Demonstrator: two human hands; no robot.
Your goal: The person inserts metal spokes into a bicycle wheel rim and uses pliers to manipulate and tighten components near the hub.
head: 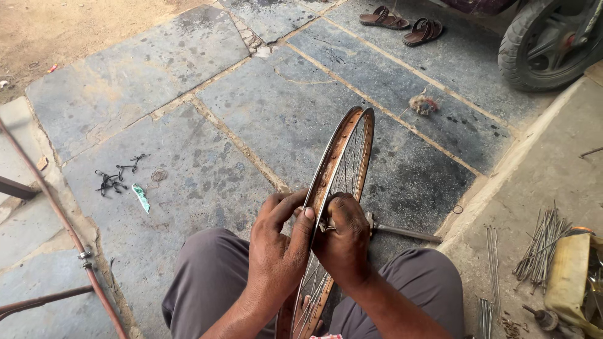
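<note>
A rusty bicycle wheel rim point(344, 150) with thin spokes stands upright between my knees, seen nearly edge-on. My left hand point(279, 245) grips the rim's near edge from the left, thumb pressed on the rim wall. My right hand point(342, 242) is closed on a small metal tool point(326, 226) held against the rim's inner side, at the spoke ends. The wheel's axle point(405, 233) sticks out to the right behind my right hand.
A bundle of loose spokes point(543, 242) and a yellowish container point(568, 279) lie on the raised slab at right. A scooter wheel point(546, 44) and two sandals point(402, 24) are at the back. A rusty frame tube point(56, 210) crosses the left; black scraps point(116, 176) lie on the stone floor.
</note>
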